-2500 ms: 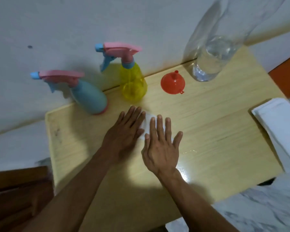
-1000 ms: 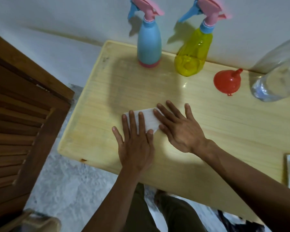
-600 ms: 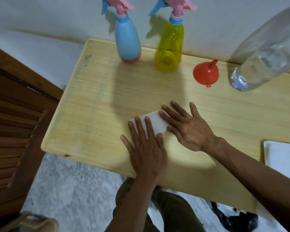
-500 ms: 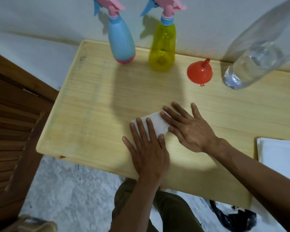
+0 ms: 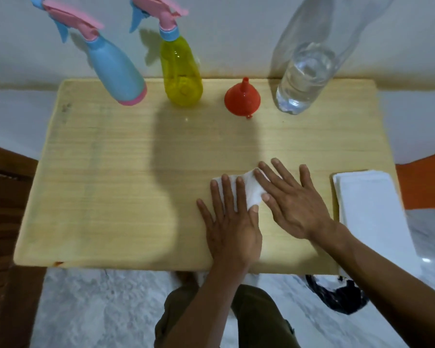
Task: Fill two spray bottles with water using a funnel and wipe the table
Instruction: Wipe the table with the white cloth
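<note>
A white tissue (image 5: 251, 188) lies crumpled on the wooden table (image 5: 111, 192), right of the middle. My left hand (image 5: 230, 222) presses flat on its near side with straight fingers. My right hand (image 5: 290, 200) presses flat on its right side, fingers spread. Along the wall stand a blue spray bottle (image 5: 116, 69) and a yellow spray bottle (image 5: 180, 71), both with pink trigger heads. A red funnel (image 5: 242, 98) sits upside down beside them. A large clear water bottle (image 5: 304, 74) stands right of the funnel, partly filled.
A stack of white tissues (image 5: 372, 209) lies at the table's right edge. Dark wooden furniture (image 5: 3, 209) stands to the left. The table's near edge is just under my wrists. A black object (image 5: 337, 295) lies on the marble floor below.
Both hands have slid the tissue to the right across the table, from the middle toward the tissue stack. The tissue now looks more crumpled. The camera view has shifted too.
</note>
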A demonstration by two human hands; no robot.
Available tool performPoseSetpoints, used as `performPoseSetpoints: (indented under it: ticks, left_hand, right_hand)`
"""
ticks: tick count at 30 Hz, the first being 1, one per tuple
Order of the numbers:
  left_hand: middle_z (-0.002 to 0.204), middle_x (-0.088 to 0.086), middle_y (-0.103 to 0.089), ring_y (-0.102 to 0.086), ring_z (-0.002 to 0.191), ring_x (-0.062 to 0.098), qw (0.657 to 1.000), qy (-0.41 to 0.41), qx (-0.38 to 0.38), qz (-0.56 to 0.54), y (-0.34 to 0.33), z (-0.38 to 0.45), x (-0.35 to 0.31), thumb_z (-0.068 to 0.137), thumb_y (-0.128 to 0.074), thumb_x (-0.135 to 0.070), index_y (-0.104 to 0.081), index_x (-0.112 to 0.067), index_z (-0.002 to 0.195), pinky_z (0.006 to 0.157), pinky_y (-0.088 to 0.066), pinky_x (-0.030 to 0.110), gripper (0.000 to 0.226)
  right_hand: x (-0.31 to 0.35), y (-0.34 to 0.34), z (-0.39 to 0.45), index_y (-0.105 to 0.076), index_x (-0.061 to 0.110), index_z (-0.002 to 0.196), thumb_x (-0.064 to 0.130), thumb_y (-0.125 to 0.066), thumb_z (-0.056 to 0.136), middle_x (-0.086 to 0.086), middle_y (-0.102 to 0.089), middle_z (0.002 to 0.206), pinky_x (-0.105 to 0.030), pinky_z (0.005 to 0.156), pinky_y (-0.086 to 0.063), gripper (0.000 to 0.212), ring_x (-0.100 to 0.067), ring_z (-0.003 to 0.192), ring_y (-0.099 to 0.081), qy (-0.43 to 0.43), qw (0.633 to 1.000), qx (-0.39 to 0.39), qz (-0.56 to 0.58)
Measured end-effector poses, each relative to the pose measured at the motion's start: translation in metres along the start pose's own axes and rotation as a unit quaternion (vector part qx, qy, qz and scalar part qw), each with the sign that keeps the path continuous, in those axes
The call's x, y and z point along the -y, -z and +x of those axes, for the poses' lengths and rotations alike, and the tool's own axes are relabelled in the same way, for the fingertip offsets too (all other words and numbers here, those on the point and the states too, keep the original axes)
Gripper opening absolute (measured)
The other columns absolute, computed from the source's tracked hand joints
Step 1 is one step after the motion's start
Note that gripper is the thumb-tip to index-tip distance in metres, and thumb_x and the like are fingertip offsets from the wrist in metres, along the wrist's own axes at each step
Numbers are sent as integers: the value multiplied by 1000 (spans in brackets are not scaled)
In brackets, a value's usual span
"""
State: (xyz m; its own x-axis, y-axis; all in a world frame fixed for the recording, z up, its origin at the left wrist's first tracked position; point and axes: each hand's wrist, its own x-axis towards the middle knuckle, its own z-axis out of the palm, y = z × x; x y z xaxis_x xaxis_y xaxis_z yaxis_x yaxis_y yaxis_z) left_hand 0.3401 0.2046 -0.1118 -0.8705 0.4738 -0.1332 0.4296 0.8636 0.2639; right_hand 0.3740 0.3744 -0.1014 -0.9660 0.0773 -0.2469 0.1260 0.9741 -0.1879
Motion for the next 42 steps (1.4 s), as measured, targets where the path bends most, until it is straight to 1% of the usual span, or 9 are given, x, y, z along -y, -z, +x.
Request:
performPoseSetpoints:
  ticks: [3,7,10,16,20,27,33,37,42]
  left_hand:
    - [169,6,-4,4,156,29,997,-70,33,21,3,4,8,104,-25,-47,-9,-20,160,120,3,61,65]
    - [169,3,-3,3,156,26,982,-173,53,60,11,14,35,103,-22,-50,-10,-22,160,121,2,63,65]
    - [169,3,-4,1,156,24,963,-245,68,86,20,23,60,103,-24,-51,-11,-23,160,120,-1,64,65]
    - [167,-5,17,21,153,17,941,-287,132,119,42,35,120,103,-11,-54,14,-31,157,118,14,61,64]
    - [166,-7,20,24,152,15,944,-274,137,120,59,31,168,102,-6,-56,16,-32,156,120,11,61,64]
    - [167,-5,16,19,153,17,961,-225,112,119,77,16,244,102,-6,-58,13,-31,158,120,5,62,65]
    - [167,-5,17,18,154,18,981,-147,85,95,81,-8,289,99,-1,-59,11,-30,158,122,4,59,67]
    - [169,-1,7,9,156,22,992,-87,36,85,72,-36,292,103,-7,-54,2,-27,160,121,-1,61,64]
    - [169,2,-1,2,156,25,998,-3,-10,60,55,-72,264,105,-8,-47,-6,-25,161,120,-3,65,60]
  right_hand:
    - [13,-9,-24,-12,27,162,45,-12,107,9,-6,169,-63,120,-12,58,-17,157,2,-80,996,-25,31]
    - [53,-24,-47,-4,30,162,47,-8,106,12,3,169,-58,122,3,58,-14,156,13,-201,974,-53,89]
    - [94,-32,-49,0,30,161,48,-5,106,12,8,168,-54,121,8,58,-15,155,17,-273,951,-76,125]
    - [171,-47,-32,-3,26,162,45,-10,108,10,8,169,-59,122,6,58,-17,155,18,-328,924,-106,164]
    - [214,-52,-10,-4,25,162,45,-7,107,11,10,169,-58,121,11,59,-18,154,22,-318,925,-110,178]
    - [275,-53,24,0,23,162,44,-9,107,9,12,169,-58,120,13,59,-21,153,24,-258,948,-78,166]
    - [302,-56,41,-2,23,162,42,-14,109,8,6,170,-63,119,5,58,-24,156,16,-170,976,-60,125]
    - [297,-60,39,-16,23,161,40,-19,109,10,-8,169,-63,120,-1,55,-22,157,7,-95,988,-70,95]
    - [270,-63,27,-41,15,153,36,-30,106,2,-35,163,-66,116,-22,53,-26,154,-23,13,994,-98,44]
